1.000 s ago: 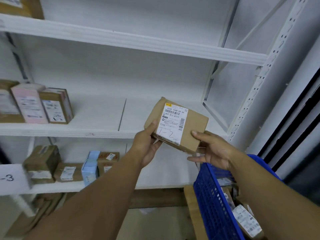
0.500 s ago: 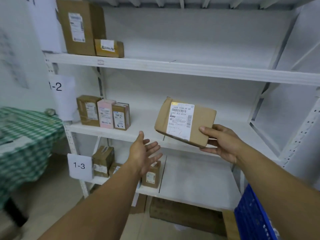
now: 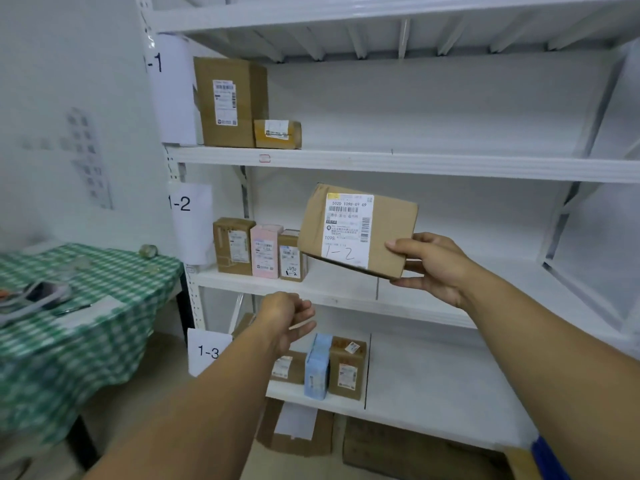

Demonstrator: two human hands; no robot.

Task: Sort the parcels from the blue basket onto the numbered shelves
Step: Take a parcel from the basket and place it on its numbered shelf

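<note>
In front of the white metal shelving unit [image 3: 415, 164], at its 1-2 shelf, the brown cardboard parcel [image 3: 388, 230] marked 1-2 is hanging tilted, the fingers [image 3: 401, 244] of the right hand [image 3: 433, 268] pinching its right end. The left hand [image 3: 287, 317] is hovering lower, fingers loosely curled, empty.

Left end of shelf 1-2 [image 3: 485, 284] blocked by three upright parcels [image 3: 265, 252]; open room rightward.

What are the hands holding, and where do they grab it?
The right hand pinches the flat brown cardboard parcel by its lower right corner; the left hand holds nothing.
</note>
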